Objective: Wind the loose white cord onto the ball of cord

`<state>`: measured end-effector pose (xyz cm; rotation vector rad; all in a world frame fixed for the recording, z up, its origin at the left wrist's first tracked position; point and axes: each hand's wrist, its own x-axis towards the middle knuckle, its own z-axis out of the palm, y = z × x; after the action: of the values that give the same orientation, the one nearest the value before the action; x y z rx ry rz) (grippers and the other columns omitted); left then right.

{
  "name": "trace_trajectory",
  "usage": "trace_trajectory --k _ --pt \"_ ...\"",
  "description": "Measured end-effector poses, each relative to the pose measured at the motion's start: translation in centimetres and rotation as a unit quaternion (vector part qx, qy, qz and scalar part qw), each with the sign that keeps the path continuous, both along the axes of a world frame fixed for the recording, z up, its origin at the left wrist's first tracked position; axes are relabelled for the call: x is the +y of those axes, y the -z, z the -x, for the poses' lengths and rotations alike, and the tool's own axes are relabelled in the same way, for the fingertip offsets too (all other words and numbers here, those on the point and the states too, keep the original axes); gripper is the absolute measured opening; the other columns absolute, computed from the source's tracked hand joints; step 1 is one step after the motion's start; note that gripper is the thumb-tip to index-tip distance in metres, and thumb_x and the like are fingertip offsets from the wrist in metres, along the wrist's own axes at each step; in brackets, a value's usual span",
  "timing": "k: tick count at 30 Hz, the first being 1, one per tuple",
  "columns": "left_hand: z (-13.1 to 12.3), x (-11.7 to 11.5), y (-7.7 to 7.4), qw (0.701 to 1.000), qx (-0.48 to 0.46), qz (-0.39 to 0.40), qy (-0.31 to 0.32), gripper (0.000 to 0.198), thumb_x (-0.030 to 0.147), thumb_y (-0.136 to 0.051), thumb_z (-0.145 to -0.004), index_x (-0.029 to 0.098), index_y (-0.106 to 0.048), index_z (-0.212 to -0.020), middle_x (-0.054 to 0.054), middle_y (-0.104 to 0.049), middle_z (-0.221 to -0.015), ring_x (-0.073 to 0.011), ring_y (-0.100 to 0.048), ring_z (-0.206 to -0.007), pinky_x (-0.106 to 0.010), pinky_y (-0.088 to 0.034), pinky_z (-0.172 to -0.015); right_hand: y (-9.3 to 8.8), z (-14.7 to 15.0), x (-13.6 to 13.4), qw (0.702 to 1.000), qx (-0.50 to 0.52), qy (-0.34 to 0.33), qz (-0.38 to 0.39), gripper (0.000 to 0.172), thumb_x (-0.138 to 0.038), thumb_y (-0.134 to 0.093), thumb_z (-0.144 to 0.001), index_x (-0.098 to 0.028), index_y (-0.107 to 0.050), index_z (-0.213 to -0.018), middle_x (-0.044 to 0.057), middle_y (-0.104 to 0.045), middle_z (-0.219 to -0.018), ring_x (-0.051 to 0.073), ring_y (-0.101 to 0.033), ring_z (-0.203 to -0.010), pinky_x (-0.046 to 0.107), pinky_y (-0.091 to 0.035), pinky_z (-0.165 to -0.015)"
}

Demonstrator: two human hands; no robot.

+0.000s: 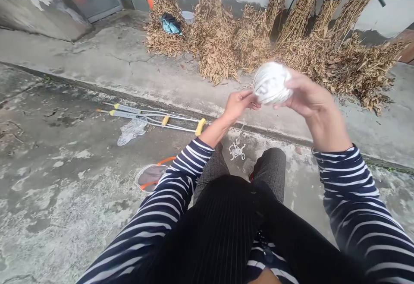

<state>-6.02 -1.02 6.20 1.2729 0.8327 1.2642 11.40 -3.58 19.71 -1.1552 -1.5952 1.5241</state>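
Right of centre in the frame, the person's right hand (307, 96) was raised in front of the chest and curled around a ball of white cord (270, 83), thumb and fingers closed on its right side so that the ball sat at the fingertips, to the left of the palm. The left hand (237, 105) had its fingers pinched together against the ball's lower left edge, touching it; whether they gripped a loose end or the ball itself was too small to tell. Both forearms wore navy sleeves with white stripes. Below the hands, at the frame's centre, a small tangle of white cord (237, 151) lay on the concrete ground (64, 189) between the person's knees, well apart from the ball. Left of centre, a pair of metal crutches (152, 118) with yellow grips lay flat along the base of a low concrete step, with a crumpled clear plastic bag (131, 130) just beside them. Nearer the left sleeve lay an orange-rimmed mesh basket (152, 176). Along the upper part of the frame, bundles of dry brown stalks (220, 38) leaned against the wall, a blue cloth (170, 25) resting among them.
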Motion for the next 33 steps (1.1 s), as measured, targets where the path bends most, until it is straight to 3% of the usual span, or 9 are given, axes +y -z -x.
trace_trajectory --k 4,8,12,18,23,26,29,31,33 --pt "1.4 1.3 -3.9 0.998 0.018 -0.037 0.040 0.041 0.053 -0.070 -0.095 0.017 -0.071 -0.114 -0.005 -0.075 -0.081 -0.0170 -0.074 -0.072 -0.030 -0.060 -0.070 -3.5 -0.5 0.1 0.999 0.011 0.013 -0.030 0.061 -0.050 -0.076 -0.075 -0.022 -0.064 -0.127 0.007 -0.073 -0.109 0.024 -0.073 -0.090 0.028 -0.061 -0.059" --pt "1.9 1.7 -6.1 0.996 0.033 -0.080 0.032 0.040 0.055 -0.068 -0.096 0.017 -0.075 -0.109 -0.003 -0.072 -0.072 -0.0168 -0.073 -0.067 -0.027 -0.058 -0.063 -4.2 -1.1 -0.8 0.999 0.009 -0.009 -0.037 0.076 -0.054 -0.081 -0.068 -0.022 -0.061 -0.134 0.010 -0.072 -0.108 0.027 -0.074 -0.090 0.030 -0.062 -0.058" --pt "1.1 0.8 -4.4 0.994 -0.001 -0.065 0.085 0.050 0.064 -0.073 -0.088 0.014 -0.075 -0.090 -0.007 -0.075 -0.079 -0.0164 -0.074 -0.069 -0.024 -0.056 -0.055 -3.2 -1.7 -1.5 0.999 0.017 -0.015 -0.027 0.077 -0.051 -0.078 -0.066 -0.022 -0.060 -0.135 0.010 -0.072 -0.110 0.026 -0.073 -0.088 0.031 -0.062 -0.057" --pt "-0.3 -3.2 1.9 0.987 -0.090 0.084 0.099 0.051 0.060 -0.083 -0.077 0.013 -0.069 -0.087 -0.007 -0.073 -0.078 -0.0146 -0.070 -0.066 -0.027 -0.061 -0.059 -0.5 -1.1 -0.4 0.999 0.020 0.025 0.027 0.057 -0.033 -0.082 -0.059 -0.018 -0.065 -0.112 0.008 -0.071 -0.101 0.019 -0.070 -0.079 0.031 -0.064 -0.058" --pt "0.2 -5.8 5.3 0.977 -0.120 0.147 0.100 0.050 0.058 -0.084 -0.075 0.012 -0.070 -0.090 -0.011 -0.075 -0.087 -0.0191 -0.073 -0.077 -0.028 -0.061 -0.056 -1.1 0.3 0.2 0.997 -0.006 0.047 -0.053 0.050 -0.028 -0.083 -0.059 -0.020 -0.061 -0.103 0.007 -0.068 -0.103 0.021 -0.069 -0.087 0.030 -0.063 -0.060" --pt "1.1 -5.1 5.0 0.986 -0.070 0.138 0.057 0.042 0.049 -0.083 -0.078 0.012 -0.074 -0.096 -0.016 -0.077 -0.107 -0.0248 -0.074 -0.097 -0.028 -0.062 -0.058 -2.1 1.1 0.3 0.995 0.010 0.040 -0.090 0.051 -0.029 -0.081 -0.064 -0.021 -0.059 -0.109 0.007 -0.067 -0.110 0.021 -0.069 -0.091 0.030 -0.063 -0.065" --pt "2.0 -3.4 3.0 0.998 -0.032 0.056 -0.025 0.042 0.036 -0.084 -0.077 0.016 -0.075 -0.113 -0.015 -0.071 -0.134 -0.0281 -0.066 -0.124 -0.025 -0.063 -0.064 -2.6 1.8 0.3 0.995 0.011 0.033 -0.098 0.054 -0.027 -0.082 -0.062 -0.021 -0.059 -0.111 0.008 -0.067 -0.110 0.021 -0.068 -0.089 0.028 -0.061 -0.060" --pt "2.0 -2.2 1.3 0.998 -0.050 -0.007 -0.041 0.048 0.035 -0.084 -0.078 0.020 -0.073 -0.122 -0.013 -0.070 -0.139 -0.0276 -0.064 -0.129 -0.027 -0.064 -0.073 -2.6 2.2 0.2 0.995 -0.005 0.027 -0.092 0.054 -0.026 -0.083 -0.061 -0.020 -0.061 -0.110 0.008 -0.069 -0.106 0.021 -0.068 -0.086 0.027 -0.060 -0.056" --pt "1.5 -1.2 -0.3 0.996 -0.072 -0.043 -0.039 0.045 0.039 -0.083 -0.081 0.018 -0.074 -0.119 -0.012 -0.075 -0.129 -0.0263 -0.069 -0.120 -0.030 -0.064 -0.079 -2.5 2.3 0.1 0.997 -0.003 0.006 -0.080 0.054 -0.029 -0.083 -0.064 -0.020 -0.063 -0.113 0.008 -0.070 -0.106 0.022 -0.070 -0.086 0.027 -0.061 -0.055"
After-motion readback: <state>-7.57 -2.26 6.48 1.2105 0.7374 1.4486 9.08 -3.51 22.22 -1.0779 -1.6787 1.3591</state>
